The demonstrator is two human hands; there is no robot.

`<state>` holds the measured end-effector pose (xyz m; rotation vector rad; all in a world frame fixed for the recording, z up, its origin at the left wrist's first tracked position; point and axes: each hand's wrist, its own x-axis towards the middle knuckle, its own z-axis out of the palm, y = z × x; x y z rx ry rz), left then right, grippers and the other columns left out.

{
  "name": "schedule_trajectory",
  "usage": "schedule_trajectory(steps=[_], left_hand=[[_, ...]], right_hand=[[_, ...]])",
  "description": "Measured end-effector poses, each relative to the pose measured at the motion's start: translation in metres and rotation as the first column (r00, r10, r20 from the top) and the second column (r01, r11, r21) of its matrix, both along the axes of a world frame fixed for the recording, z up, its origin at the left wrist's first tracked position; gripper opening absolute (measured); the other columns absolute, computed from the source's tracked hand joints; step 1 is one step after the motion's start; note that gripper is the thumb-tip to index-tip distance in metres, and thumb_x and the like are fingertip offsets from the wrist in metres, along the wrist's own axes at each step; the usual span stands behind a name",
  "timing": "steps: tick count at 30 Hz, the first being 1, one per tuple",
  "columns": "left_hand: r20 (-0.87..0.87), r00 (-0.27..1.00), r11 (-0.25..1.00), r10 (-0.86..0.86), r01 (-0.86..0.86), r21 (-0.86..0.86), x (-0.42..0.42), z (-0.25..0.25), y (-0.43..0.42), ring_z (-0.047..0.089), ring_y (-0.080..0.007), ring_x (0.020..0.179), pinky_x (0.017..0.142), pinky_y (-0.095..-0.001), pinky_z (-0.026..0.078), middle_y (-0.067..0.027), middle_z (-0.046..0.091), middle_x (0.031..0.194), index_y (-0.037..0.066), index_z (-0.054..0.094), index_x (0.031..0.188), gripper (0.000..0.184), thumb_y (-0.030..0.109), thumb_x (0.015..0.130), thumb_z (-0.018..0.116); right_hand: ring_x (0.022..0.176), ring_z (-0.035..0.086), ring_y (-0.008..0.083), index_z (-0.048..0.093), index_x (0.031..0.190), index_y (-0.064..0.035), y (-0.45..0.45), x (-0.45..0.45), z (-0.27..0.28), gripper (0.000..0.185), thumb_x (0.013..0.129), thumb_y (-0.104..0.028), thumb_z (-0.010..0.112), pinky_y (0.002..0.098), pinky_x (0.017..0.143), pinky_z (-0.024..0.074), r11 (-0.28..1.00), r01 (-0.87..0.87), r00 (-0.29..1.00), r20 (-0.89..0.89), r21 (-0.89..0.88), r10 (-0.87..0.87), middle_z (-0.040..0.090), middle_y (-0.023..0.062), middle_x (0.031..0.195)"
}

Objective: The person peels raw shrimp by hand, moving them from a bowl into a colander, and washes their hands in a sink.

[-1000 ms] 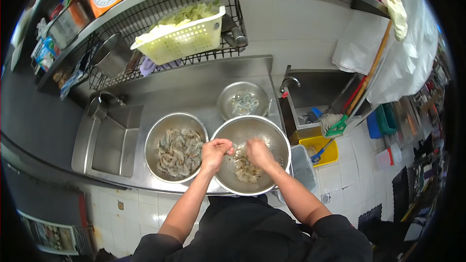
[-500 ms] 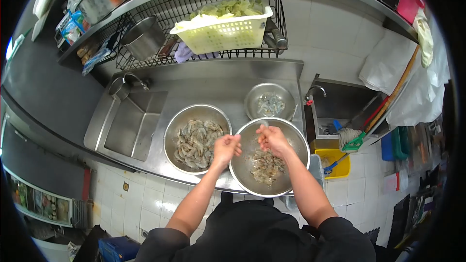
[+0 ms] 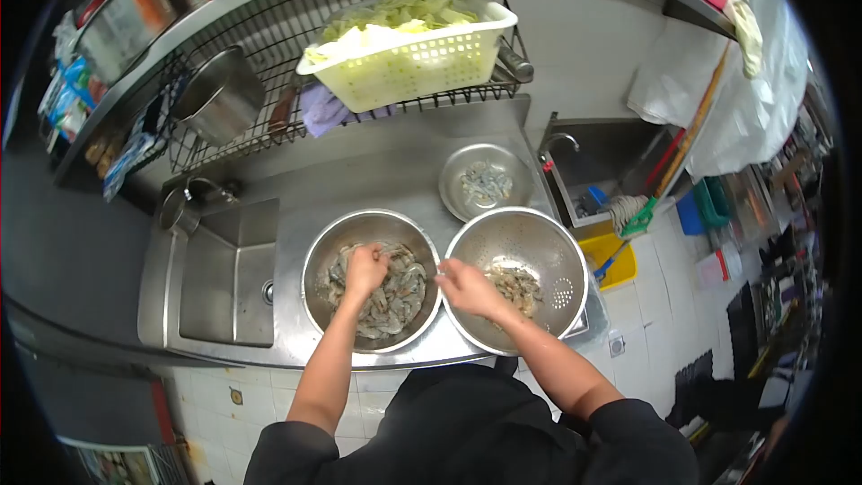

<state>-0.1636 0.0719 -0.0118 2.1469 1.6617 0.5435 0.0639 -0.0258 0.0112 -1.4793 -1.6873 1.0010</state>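
Grey raw shrimp [image 3: 395, 298] fill much of the left steel bowl [image 3: 316, 313]. Over them is my left hand [image 3: 365, 271], its fingers bent and closed at a shrimp that is partly hidden. My right hand [image 3: 465, 287] reaches across the left rim of the perforated steel colander [image 3: 549, 242], fingers loosely apart and pointing left, with nothing visible in them. Brownish shrimp shells and heads [image 3: 519, 291] lie in the colander, partly behind my right wrist. Behind it, a smaller steel bowl [image 3: 456, 162] contains pale peeled shrimp [image 3: 486, 183].
A sink [image 3: 224, 278] is set into the counter at left. Above the counter, a wire rack [image 3: 292, 13] carries a pale yellow basket [image 3: 409, 67] of leafy greens and a steel pot [image 3: 220, 94]. Another sink [image 3: 611, 166] and a yellow bucket [image 3: 620, 260] are at right.
My left hand has moved from between the bowls into the left bowl, down to the shrimp. My right hand has gone from over the colander's middle to its left rim. The view has shifted.
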Motion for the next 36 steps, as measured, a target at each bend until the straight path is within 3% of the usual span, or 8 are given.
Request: schedule_trajectory(steps=[2, 5, 7, 9, 16, 21, 32, 36], left_hand=[[0.569, 0.806, 0.946, 0.164, 0.035, -0.322, 0.028, 0.014, -0.015, 0.064, -0.0161, 0.063, 0.059, -0.029, 0.051, -0.01, 0.068, 0.074, -0.003, 0.063, 0.111, 0.026, 0.012, 0.09, 0.062], [0.739, 0.662, 0.927, 0.122, 0.189, -0.323, 0.069, 0.032, -0.042, 0.061, -0.0082, 0.058, 0.055, -0.0259, 0.048, -0.0076, 0.065, 0.065, 0.0, 0.064, 0.111, 0.025, 0.014, 0.09, 0.062], [0.645, 0.762, 0.994, -0.051, 0.102, -0.041, 0.089, 0.03, -0.052, 0.059, -0.0211, 0.051, 0.052, -0.0375, 0.045, -0.0116, 0.064, 0.063, 0.0, 0.064, 0.109, 0.025, 0.019, 0.095, 0.057], [0.261, 0.89, 0.788, -0.373, 0.156, 0.596, 0.098, 0.033, -0.046, 0.056, -0.0356, 0.051, 0.052, -0.0437, 0.043, -0.016, 0.061, 0.062, -0.002, 0.062, 0.098, 0.024, 0.021, 0.096, 0.053], [0.452, 0.867, 0.977, -0.21, 0.204, 0.064, 0.151, 0.03, -0.074, 0.054, -0.0534, 0.069, 0.057, -0.0573, 0.039, -0.0287, 0.058, 0.069, 0.002, 0.049, 0.088, 0.024, 0.023, 0.099, 0.046], [0.261, 0.928, 0.959, -0.266, 0.282, -0.026, 0.185, 0.025, -0.086, 0.055, -0.0531, 0.074, 0.06, -0.0583, 0.039, -0.0298, 0.058, 0.072, 0.003, 0.045, 0.095, 0.022, 0.024, 0.1, 0.044], [0.509, 0.857, 0.965, -0.075, 0.191, -0.179, 0.207, 0.017, -0.093, 0.057, -0.0452, 0.067, 0.062, -0.0482, 0.044, -0.0224, 0.057, 0.069, 0.002, 0.047, 0.096, 0.024, 0.026, 0.1, 0.046], [0.374, 0.921, 0.99, -0.103, 0.132, -0.051, 0.198, 0.004, -0.082, 0.057, -0.039, 0.061, 0.062, -0.0476, 0.045, -0.0198, 0.055, 0.065, 0.001, 0.05, 0.095, 0.026, 0.027, 0.099, 0.049]], right_hand=[[0.078, 0.062, 0.0385, 0.054, 0.114, 0.0024, 0.0, -0.019, 0.009, 0.037, 0.09, -0.026, 0.06, 0.0459, 0.069, 0.049, 0.955, 0.039, 0.987, 0.135, 0.293, -0.082, 0.065, 0.0211, 0.086], [0.089, 0.06, 0.0415, 0.052, 0.106, 0.0035, -0.001, -0.02, 0.015, 0.027, 0.091, -0.019, 0.054, 0.0474, 0.08, 0.0482, 0.954, -0.037, 0.909, 0.406, 0.299, -0.092, 0.062, 0.0245, 0.098], [0.089, 0.059, 0.0408, 0.05, 0.098, 0.004, -0.001, -0.014, 0.018, 0.017, 0.09, -0.01, 0.046, 0.0468, 0.081, 0.0479, 0.969, 0.018, 0.916, 0.384, 0.246, -0.114, 0.06, 0.0239, 0.093], [0.09, 0.059, 0.0394, 0.049, 0.096, 0.0042, -0.011, 0.003, 0.026, 0.014, 0.087, -0.006, 0.044, 0.0451, 0.079, 0.0487, 0.957, -0.009, 0.915, 0.388, 0.29, -0.109, 0.059, 0.0238, 0.092], [0.081, 0.061, 0.0393, 0.049, 0.091, 0.0045, -0.026, 0.056, -0.008, 0.014, 0.085, -0.008, 0.045, 0.0468, 0.074, 0.0506, 0.922, -0.137, 0.895, 0.443, 0.362, -0.04, 0.06, 0.0239, 0.086], [0.079, 0.061, 0.0422, 0.05, 0.097, 0.0076, -0.044, 0.096, -0.021, 0.02, 0.084, -0.006, 0.048, 0.05, 0.07, 0.0496, 0.936, -0.193, 0.899, 0.436, 0.294, 0.048, 0.059, 0.0253, 0.088], [0.08, 0.062, 0.0423, 0.048, 0.091, 0.0035, -0.062, 0.112, 0.006, 0.018, 0.085, -0.013, 0.05, 0.0512, 0.075, 0.0503, 0.985, -0.136, 0.926, 0.367, 0.102, 0.09, 0.06, 0.0266, 0.09], [0.079, 0.061, 0.0412, 0.047, 0.086, 0.0009, -0.062, 0.106, -0.003, 0.016, 0.086, -0.015, 0.051, 0.0509, 0.071, 0.0497, 0.984, -0.088, 0.921, 0.39, 0.152, 0.022, 0.06, 0.0254, 0.089]])
